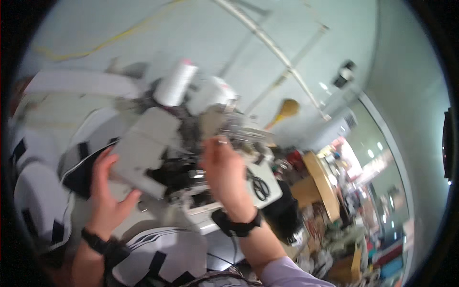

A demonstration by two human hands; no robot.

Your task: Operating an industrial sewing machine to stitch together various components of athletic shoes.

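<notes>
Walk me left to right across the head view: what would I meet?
White, rounded fabric piece with black patches → bare left hand → white, cone-shaped thread spool → bare right hand → black-handled scissors → tan, flat-sided box.

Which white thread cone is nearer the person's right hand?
The white thread cone on the right of the pair is closer to the bare right hand; the other white cone stands farther left, beyond the flat pale machine panel.
</notes>
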